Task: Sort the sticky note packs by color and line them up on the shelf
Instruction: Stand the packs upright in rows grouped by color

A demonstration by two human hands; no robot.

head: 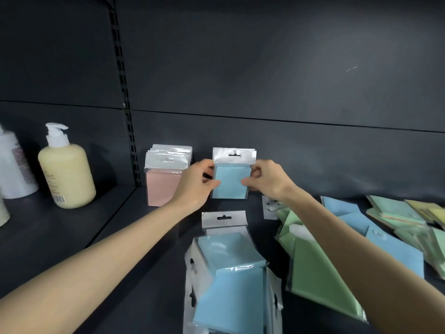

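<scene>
Both hands, left hand (197,182) and right hand (266,180), pinch an upright blue pack (230,183) beside the pink packs (163,186).

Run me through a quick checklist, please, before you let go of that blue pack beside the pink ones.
1. Grip: left hand and right hand pinch the upright blue pack by its sides: ok.
2. Hang tab on top: ok.
3. Placed beside the pink row, colours unmixed: ok.
4. Bottom edge seated on the shelf: cannot tell.
5. Remaining stock lined up: loose blue packs and green packs lie flat in front: not ok.
</scene>
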